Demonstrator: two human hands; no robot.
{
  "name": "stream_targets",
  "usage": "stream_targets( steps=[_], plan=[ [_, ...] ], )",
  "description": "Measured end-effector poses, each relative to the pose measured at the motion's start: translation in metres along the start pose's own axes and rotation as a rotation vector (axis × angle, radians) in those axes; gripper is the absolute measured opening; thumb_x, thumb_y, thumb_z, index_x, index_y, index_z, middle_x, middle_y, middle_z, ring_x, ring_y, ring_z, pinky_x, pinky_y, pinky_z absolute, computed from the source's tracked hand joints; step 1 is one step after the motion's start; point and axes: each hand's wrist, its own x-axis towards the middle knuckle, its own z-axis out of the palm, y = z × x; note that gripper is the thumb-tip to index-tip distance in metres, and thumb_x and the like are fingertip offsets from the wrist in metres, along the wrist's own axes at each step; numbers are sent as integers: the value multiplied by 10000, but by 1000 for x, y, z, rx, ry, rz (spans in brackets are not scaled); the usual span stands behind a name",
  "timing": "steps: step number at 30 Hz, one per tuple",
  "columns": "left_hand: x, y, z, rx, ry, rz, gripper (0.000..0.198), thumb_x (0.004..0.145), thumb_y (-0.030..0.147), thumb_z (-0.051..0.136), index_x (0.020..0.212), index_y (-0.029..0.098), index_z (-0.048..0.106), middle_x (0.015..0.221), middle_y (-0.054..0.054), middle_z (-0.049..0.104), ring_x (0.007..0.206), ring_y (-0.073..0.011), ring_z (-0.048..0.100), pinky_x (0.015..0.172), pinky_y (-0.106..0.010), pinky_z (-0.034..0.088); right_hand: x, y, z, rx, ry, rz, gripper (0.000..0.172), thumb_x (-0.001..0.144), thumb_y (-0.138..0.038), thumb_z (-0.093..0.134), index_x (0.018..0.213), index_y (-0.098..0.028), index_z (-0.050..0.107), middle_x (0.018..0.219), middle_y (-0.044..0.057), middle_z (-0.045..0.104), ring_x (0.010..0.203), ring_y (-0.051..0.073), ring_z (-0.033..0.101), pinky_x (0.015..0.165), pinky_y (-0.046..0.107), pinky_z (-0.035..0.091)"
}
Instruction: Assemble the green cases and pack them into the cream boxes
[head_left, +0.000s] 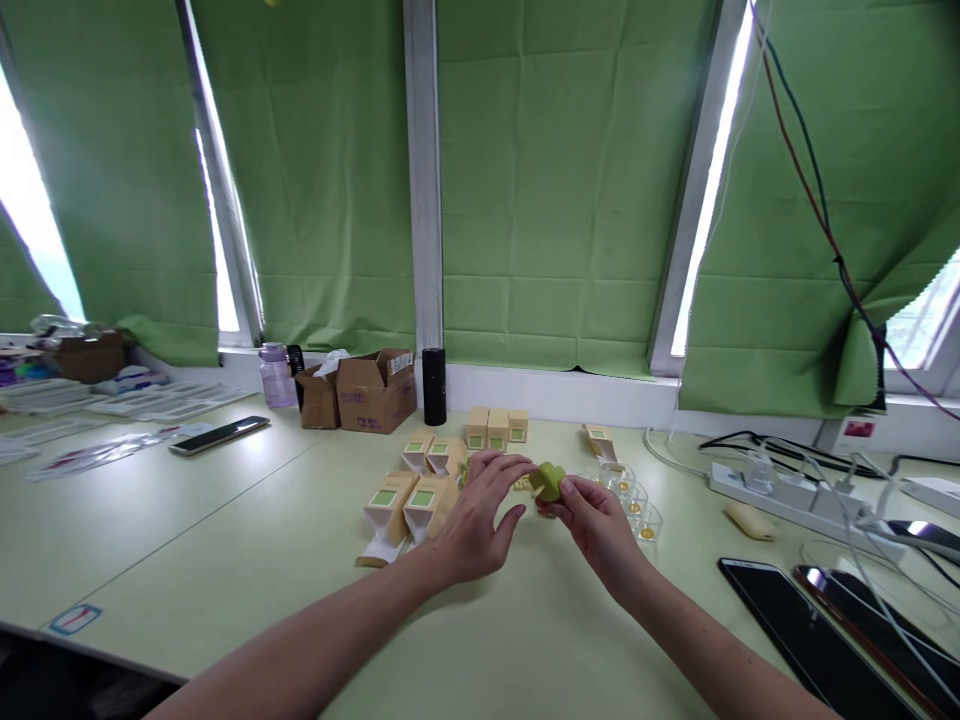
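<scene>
My right hand (pixel 596 520) pinches a small green object (pixel 550 481) just above the pale table (pixel 225 520). My left hand (pixel 480 510) hovers beside it with fingers spread and curved, fingertips close to the green object, holding nothing. Directly left of my left hand lie several small tan cartons with green labels (pixel 405 505), some with open flaps. Three closed tan cartons (pixel 496 427) stand in a row behind. To the right of my right hand sits a row of small clear cups with yellow contents (pixel 636 500).
Brown cardboard boxes (pixel 375 390), a black cylinder (pixel 433 386) and a lilac bottle (pixel 276 375) stand by the window sill. A power strip with cables (pixel 780 490) and dark phones (pixel 810 630) lie at right. Papers and a black remote (pixel 219 435) lie at left.
</scene>
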Motion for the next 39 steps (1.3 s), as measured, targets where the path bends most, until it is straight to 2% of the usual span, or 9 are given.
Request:
stream_targets(
  steps=[5, 12, 19, 27, 30, 34, 39],
  plan=[
    [0, 0, 2, -9, -29, -15, 601, 896, 92, 632, 1457, 246, 481, 1377, -139, 592, 1288, -328, 486, 1115, -561, 425, -2, 0, 4, 151, 8, 153, 504, 772, -626, 826, 925, -147, 782, 868, 102, 766, 744, 221, 739, 775, 418, 648],
    [-1, -4, 6, -20, -64, -54, 543, 907, 173, 707, 1420, 246, 543, 1319, -131, 615, 1257, -317, 490, 1102, -547, 445, -3, -1, 8, 159, 76, 292, 618, 715, -712, 823, 844, -111, 758, 791, 115, 764, 653, 197, 737, 604, 298, 633],
    [-1, -7, 9, -87, -64, -144, 520, 838, 171, 794, 1323, 226, 617, 1249, -104, 666, 1252, -302, 490, 1088, -497, 457, -4, 1, 10, 22, 63, 332, 677, 695, -798, 769, 771, -129, 698, 613, 79, 709, 485, 181, 679, 445, 273, 569],
    [3, -4, 8, -196, -64, -251, 539, 803, 131, 806, 1307, 254, 659, 1174, -78, 708, 1165, -283, 527, 1025, -453, 480, -4, -1, 11, -41, 43, 329, 713, 708, -857, 694, 706, -146, 653, 599, 79, 698, 449, 189, 665, 407, 274, 524],
    [4, -5, 8, -288, -10, -364, 462, 789, 166, 829, 1225, 260, 708, 1146, -76, 699, 1150, -277, 565, 997, -423, 497, -2, -4, 6, -78, 71, 291, 723, 720, -874, 659, 697, -152, 647, 606, 83, 695, 444, 182, 646, 392, 257, 466],
    [5, -15, 10, -427, 58, -578, 437, 773, 211, 835, 1192, 246, 714, 1174, -77, 695, 1052, -250, 641, 946, -401, 530, 3, -6, -10, -227, 185, 109, 633, 778, -800, 668, 746, -168, 667, 629, 58, 678, 492, 151, 595, 413, 233, 369],
    [7, -29, 13, -749, 110, -753, 520, 713, 287, 894, 1177, 189, 681, 1123, -87, 710, 979, -224, 689, 923, -392, 557, 11, 1, -35, -594, 298, -133, 349, 897, -548, 642, 867, -204, 690, 729, 47, 689, 677, 201, 618, 603, 310, 469]
  ],
)
